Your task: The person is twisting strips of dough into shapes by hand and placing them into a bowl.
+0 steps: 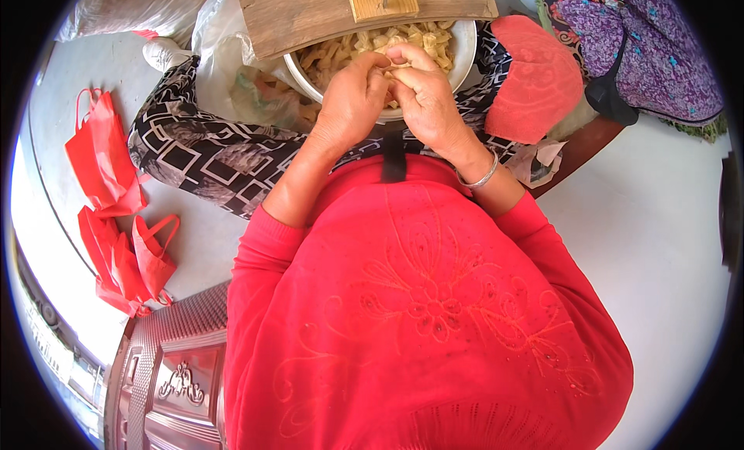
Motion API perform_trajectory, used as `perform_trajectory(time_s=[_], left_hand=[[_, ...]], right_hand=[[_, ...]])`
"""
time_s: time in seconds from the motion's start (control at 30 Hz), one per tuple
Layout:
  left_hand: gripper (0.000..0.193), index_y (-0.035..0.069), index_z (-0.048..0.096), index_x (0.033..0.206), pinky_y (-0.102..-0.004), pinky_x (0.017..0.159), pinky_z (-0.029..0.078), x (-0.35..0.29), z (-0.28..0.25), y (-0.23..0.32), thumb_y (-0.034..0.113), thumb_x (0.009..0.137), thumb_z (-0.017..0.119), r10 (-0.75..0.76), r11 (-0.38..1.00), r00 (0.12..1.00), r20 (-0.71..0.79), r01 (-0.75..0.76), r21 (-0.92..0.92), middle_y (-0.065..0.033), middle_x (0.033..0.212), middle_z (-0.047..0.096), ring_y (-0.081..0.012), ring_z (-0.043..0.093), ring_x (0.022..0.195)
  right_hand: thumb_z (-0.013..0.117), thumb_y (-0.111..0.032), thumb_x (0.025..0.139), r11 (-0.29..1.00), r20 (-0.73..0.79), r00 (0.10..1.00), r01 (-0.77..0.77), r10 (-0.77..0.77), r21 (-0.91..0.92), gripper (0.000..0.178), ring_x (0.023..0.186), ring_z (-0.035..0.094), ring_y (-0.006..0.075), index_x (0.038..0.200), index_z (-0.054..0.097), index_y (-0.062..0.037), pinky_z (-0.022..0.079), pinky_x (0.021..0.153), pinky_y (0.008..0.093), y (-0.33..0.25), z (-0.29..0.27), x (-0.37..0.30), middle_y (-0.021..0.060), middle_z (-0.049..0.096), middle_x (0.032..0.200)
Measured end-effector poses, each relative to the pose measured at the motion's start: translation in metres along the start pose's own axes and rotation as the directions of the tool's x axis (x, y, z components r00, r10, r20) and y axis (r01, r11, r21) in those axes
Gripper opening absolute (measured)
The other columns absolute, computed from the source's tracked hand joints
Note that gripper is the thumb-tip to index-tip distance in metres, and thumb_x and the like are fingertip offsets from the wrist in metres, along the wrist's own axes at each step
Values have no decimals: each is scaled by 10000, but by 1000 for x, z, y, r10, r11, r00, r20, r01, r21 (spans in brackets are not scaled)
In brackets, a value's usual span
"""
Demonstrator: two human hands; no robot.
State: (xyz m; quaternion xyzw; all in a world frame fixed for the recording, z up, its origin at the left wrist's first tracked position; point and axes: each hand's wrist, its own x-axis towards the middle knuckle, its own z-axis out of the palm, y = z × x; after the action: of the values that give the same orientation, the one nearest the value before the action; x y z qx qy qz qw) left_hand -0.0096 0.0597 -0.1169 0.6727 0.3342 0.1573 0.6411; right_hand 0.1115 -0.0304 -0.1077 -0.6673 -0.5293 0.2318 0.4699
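My left hand point(350, 100) and my right hand point(428, 101) meet fingertip to fingertip above the near side of a round metal basin point(466, 51). Both are closed in a pinch; whatever lies between the fingers is hidden by them. The basin holds many pale yellow, cut pieces point(422, 36) of what looks like a vegetable or root. Across its far side rests a wooden board point(294, 20), on which a lighter wood block point(380, 1) with an upright metal pin is fixed. The basin sits between my legs, close in front of me.
A clear plastic bag point(267, 97) stands left of the basin, and a red cloth point(535, 82) drapes over my right knee. Red bags point(105, 156) lie on the floor at left, near a dark red carved door point(182, 380). Someone in purple patterned clothing point(659, 47) is at the far right.
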Motion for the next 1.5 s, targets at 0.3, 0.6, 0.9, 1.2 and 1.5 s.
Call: perform_trajectory(time_s=[0.3,0.6,0.9,1.2,1.5], left_hand=[[250,-15,575,1068,-208,548,370,-42,9,-4,214,1001,497,-241,925,957,164,277,-260,26,690,488,-47,429,621],[231,74,632,1115,-397,683,517,-41,-7,0,155,901,603,279,751,960,6,-222,622,-140,943,667,-344,648,840],[239,55,651,1059,-367,685,514,-29,-10,9,211,879,666,-2,860,998,-62,33,509,-157,900,681,-327,667,813],[175,46,623,1042,-363,721,509,-30,-10,7,127,887,632,362,755,932,33,-314,576,-171,909,670,-331,661,850],[107,43,602,958,-178,590,349,-29,-25,-11,150,959,594,-42,998,973,228,52,-38,96,743,484,-18,397,665]], right_hand=[[599,-34,885,863,-200,915,-232,350,449,101,971,568,168,866,659,45,457,839,273,37,9,-15,85,582,1079],[590,-259,961,898,342,871,-417,352,140,362,1032,589,157,1228,586,-15,470,881,261,7,-39,0,74,606,1198],[628,-150,904,963,238,971,47,19,-267,151,655,569,276,938,612,-4,469,598,365,8,-30,-9,164,582,751],[696,-241,890,848,400,855,-455,331,271,361,946,610,126,1147,640,6,512,826,263,11,-48,11,87,647,1066],[655,-142,884,714,708,564,-689,425,120,177,643,599,79,958,676,18,494,598,215,12,-67,25,26,632,781]])
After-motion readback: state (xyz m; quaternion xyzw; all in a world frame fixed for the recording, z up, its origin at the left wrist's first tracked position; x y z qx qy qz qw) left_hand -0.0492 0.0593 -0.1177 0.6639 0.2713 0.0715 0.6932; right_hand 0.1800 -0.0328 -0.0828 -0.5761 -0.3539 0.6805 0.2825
